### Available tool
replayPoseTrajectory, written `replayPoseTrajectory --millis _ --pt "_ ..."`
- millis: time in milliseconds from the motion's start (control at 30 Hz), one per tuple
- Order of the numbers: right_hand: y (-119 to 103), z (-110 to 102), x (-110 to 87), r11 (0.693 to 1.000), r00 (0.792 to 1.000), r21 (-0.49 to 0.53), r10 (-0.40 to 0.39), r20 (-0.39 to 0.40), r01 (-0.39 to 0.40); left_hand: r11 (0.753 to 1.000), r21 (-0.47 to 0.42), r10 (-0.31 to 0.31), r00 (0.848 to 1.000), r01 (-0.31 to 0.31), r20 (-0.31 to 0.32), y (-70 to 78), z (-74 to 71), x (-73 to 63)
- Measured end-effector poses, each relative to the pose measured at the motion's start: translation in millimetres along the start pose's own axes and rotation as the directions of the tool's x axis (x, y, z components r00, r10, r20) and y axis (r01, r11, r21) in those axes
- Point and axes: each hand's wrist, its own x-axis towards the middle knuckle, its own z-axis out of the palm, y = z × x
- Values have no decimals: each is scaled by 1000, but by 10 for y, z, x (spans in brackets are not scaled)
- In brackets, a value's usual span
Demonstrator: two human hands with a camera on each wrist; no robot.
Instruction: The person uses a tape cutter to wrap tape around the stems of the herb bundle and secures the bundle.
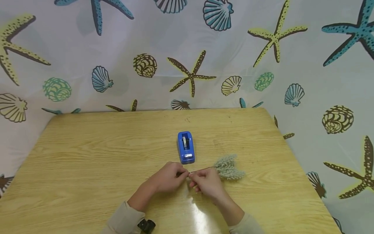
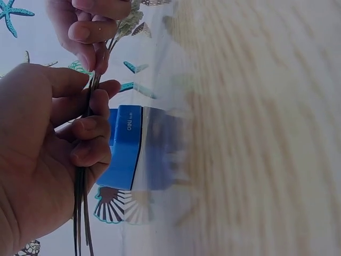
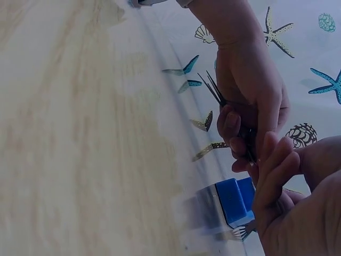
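Thin dark stems (image 2: 82,213) run through my left hand (image 1: 169,177), whose fingers curl round them. They lead to a bunch of pale green dried flowers (image 1: 229,167), which lies to the right beyond my right hand (image 1: 208,183). Thumb and fingers of the right hand pinch the stems close beside the left fingertips, where a small whitish bit shows. In the left wrist view, the right hand (image 2: 93,29) sits just above the left. Stem ends (image 3: 212,88) stick out past the left hand in the right wrist view. Behind both hands stands a blue tape dispenser (image 1: 186,148).
The wooden table (image 1: 87,156) reaches back to a white cloth (image 1: 122,42) printed with starfish and shells, which also hangs along the sides. A black device (image 1: 147,225) sits at the left wrist, by the sleeve.
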Motion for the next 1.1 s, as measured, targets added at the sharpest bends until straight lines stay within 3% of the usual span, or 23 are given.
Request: replayPoseTrajectory --millis 200,333,400,467,500,567,667,700,733,867,1100 --pt "21 5 -5 998 999 -42 -39 -5 39 999 35 -13 1000 14 -27 -3 36 22" --pt "-34 -68 3 978 997 -202 -49 58 60 998 58 -11 999 12 -32 -1 36 26" --pt "-104 -141 7 942 993 -324 -64 95 91 998 64 -10 999 12 -30 -2 30 25" --pt "-194 -211 13 875 986 -457 -114 124 159 998 65 -13 999 14 -30 -3 22 22" --pt "-234 -236 21 820 976 -529 -167 139 216 998 63 -15 999 17 -31 -4 18 20" --pt "-291 -259 37 651 945 -689 -275 178 319 998 58 -16 999 18 -36 -9 13 16" --pt "-295 -234 67 376 899 -847 -371 234 376 998 57 -20 999 22 -38 -12 6 7" --pt "-279 -216 77 301 887 -875 -388 251 379 998 54 -24 999 26 -37 -13 4 2" --pt "-260 -196 83 251 883 -892 -389 261 375 998 50 -28 999 29 -36 -12 3 -3" --pt "-184 -122 113 162 859 -916 -436 267 367 998 46 -33 998 35 -44 -17 3 -22" --pt "-130 -73 154 53 806 -928 -514 292 369 998 10 -59 997 60 -40 -23 6 -25"
